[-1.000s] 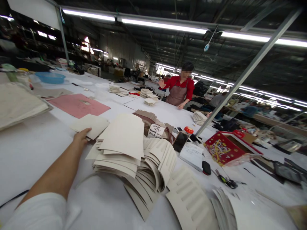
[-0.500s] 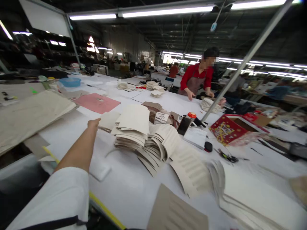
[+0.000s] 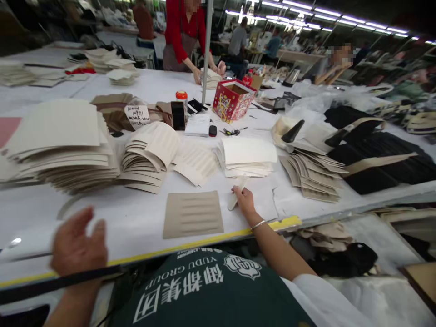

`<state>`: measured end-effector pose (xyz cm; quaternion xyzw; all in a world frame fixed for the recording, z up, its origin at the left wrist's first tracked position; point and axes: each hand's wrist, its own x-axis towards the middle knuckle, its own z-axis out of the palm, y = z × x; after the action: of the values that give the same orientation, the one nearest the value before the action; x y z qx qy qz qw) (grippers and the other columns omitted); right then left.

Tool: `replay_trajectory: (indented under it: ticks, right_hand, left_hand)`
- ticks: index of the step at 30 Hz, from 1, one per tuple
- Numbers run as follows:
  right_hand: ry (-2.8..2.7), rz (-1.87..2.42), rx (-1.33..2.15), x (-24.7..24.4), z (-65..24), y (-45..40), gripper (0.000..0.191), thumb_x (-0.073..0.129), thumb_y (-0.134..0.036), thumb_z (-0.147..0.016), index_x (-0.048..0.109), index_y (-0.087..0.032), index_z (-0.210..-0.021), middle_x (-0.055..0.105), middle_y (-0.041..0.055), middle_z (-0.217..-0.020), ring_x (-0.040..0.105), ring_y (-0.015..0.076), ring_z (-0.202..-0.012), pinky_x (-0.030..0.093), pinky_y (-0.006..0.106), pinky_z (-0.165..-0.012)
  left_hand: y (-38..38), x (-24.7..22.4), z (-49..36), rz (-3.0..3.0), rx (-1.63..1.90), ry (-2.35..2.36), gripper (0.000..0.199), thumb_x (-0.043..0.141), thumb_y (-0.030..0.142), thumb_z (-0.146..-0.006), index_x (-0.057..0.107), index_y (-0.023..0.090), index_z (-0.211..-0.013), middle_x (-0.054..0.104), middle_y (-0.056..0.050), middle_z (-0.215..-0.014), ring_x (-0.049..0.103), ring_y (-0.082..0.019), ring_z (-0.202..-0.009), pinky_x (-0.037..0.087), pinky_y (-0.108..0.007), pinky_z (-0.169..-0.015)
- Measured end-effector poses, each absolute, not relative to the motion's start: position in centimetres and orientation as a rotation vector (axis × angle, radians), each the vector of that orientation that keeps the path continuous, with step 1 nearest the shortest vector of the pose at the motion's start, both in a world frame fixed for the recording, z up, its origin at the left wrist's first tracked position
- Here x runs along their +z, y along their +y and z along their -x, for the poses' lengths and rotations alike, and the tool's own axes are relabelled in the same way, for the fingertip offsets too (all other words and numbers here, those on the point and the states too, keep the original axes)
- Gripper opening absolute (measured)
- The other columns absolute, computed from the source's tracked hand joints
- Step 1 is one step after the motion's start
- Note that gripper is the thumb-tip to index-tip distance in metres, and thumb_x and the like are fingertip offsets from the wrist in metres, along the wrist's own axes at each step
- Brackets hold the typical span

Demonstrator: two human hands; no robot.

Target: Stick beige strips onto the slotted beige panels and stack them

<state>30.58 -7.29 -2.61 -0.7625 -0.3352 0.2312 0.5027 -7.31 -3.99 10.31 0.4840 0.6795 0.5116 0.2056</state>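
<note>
Head view: a ribbed beige sheet lies near the table's front edge, probably light and bendable, best lifted by a side. The right hand curls around a pale stick; the blurred left hand is spread, empty.

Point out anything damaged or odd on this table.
Just right of the right hand, a jagged dark line marks the white tabletop. It looks odd against the plain surface, possibly a tear or a thread.
</note>
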Motion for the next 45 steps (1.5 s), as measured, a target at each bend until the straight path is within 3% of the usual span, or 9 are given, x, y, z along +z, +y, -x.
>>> replay_trajectory:
  ticks: [3, 6, 12, 16, 20, 26, 35, 40, 45]
  right_hand:
    - [-1.054, 1.883, 0.457, -2.1, -30.2, -8.3, 0.042, 0.046, -0.055, -0.077, 0.063, -0.017, -0.072, 0.064, 0.0063, -0.071, 0.058, 0.0195, -0.068, 0.043, 0.027, -0.061]
    - [-1.322, 1.907, 0.316, -0.9, -29.6, -9.7, 0.037, 0.045, -0.05, -0.081, 0.061, -0.019, -0.069, 0.062, 0.0066, -0.071, 0.058, 0.0191, -0.067, 0.042, 0.027, -0.063]
    - [-1.324, 1.875, 0.381, 1.7, -28.6, -11.3, 0.028, 0.049, -0.045, -0.083, 0.063, -0.02, -0.08, 0.063, 0.0038, -0.07, 0.061, 0.0185, -0.066, 0.043, 0.026, -0.063]
    - [-1.173, 1.824, 0.542, 2.1, -28.0, -9.5, 0.023, 0.051, -0.039, -0.083, 0.062, -0.02, -0.085, 0.062, -0.0001, -0.063, 0.06, 0.0147, -0.053, 0.043, 0.023, -0.056]
    - [-1.418, 1.907, 0.401, 2.5, -27.1, -6.4, 0.016, 0.049, -0.025, -0.084, 0.062, -0.018, -0.079, 0.066, 0.003, -0.073, 0.062, 0.0146, -0.063, 0.042, 0.021, -0.062]
    - [-1.73, 2.136, 0.26, 4.1, -26.1, -4.8, 0.025, 0.045, -0.023, -0.089, 0.063, -0.013, -0.076, 0.066, 0.0083, -0.071, 0.062, 0.0175, -0.071, 0.04, 0.023, -0.065]
    - [-1.694, 2.074, 0.829, 4.7, -25.6, -10.1, 0.026, 0.044, -0.024, -0.089, 0.059, -0.016, -0.069, 0.059, 0.0009, -0.049, 0.063, 0.0142, -0.06, 0.043, 0.019, -0.061]
    - [-1.495, 1.94, 0.595, 3.5, -27.4, -7.1, 0.02, 0.042, -0.028, -0.092, 0.058, -0.017, -0.086, 0.065, 0.0015, -0.066, 0.063, 0.0115, -0.06, 0.045, 0.018, -0.061]
    - [-1.707, 2.087, 0.372, 4.3, -28.0, -3.6, 0.019, 0.049, -0.023, -0.088, 0.058, -0.015, -0.073, 0.063, 0.0046, -0.063, 0.063, 0.0151, -0.066, 0.044, 0.021, -0.066]
  left_hand:
    - [-6.4, 7.2, 2.6, -2.091, 1.16, 1.391, 0.028, 0.054, 0.042, -0.074, 0.061, 0.036, -0.101, 0.065, 0.002, -0.103, 0.059, -0.026, -0.1, 0.048, -0.044, -0.094]
    - [-6.3, 3.5, -2.2, -2.394, 0.81, 1.007, 0.031, 0.045, 0.035, -0.083, 0.06, 0.024, -0.107, 0.062, -0.007, -0.112, 0.055, -0.023, -0.107, 0.043, -0.04, -0.098]
    - [-3.6, -0.9, -7.5, -2.722, 0.402, 0.871, 0.048, 0.047, 0.038, -0.084, 0.05, 0.013, -0.125, 0.047, -0.014, -0.133, 0.038, -0.026, -0.126, 0.027, -0.044, -0.108]
    - [-3.2, -1.4, -8.8, -2.781, 0.163, 0.967, 0.059, 0.048, 0.047, -0.083, 0.043, 0.014, -0.132, 0.037, -0.012, -0.141, 0.03, -0.027, -0.132, 0.016, -0.049, -0.11]
    - [-3.6, -1.0, -8.9, -2.797, 0.088, 1.005, 0.06, 0.044, 0.051, -0.084, 0.042, 0.015, -0.133, 0.034, -0.011, -0.143, 0.027, -0.026, -0.133, 0.014, -0.047, -0.11]
    - [-3.6, -0.8, -8.9, -2.785, 0.061, 1.046, 0.061, 0.041, 0.056, -0.084, 0.043, 0.02, -0.133, 0.032, -0.008, -0.144, 0.026, -0.028, -0.133, 0.012, -0.049, -0.11]
    - [-3.5, -1.0, -8.9, -2.758, 0.089, 1.044, 0.061, 0.044, 0.055, -0.083, 0.044, 0.02, -0.132, 0.032, -0.009, -0.144, 0.025, -0.028, -0.134, 0.011, -0.051, -0.11]
    - [-3.5, -1.1, -8.8, -2.753, 0.092, 1.034, 0.061, 0.042, 0.056, -0.083, 0.043, 0.02, -0.133, 0.032, -0.009, -0.144, 0.024, -0.028, -0.134, 0.009, -0.051, -0.109]
    - [-3.4, -1.3, -8.7, -2.746, 0.093, 1.018, 0.062, 0.042, 0.056, -0.083, 0.041, 0.021, -0.134, 0.032, -0.008, -0.145, 0.024, -0.027, -0.134, 0.008, -0.051, -0.109]
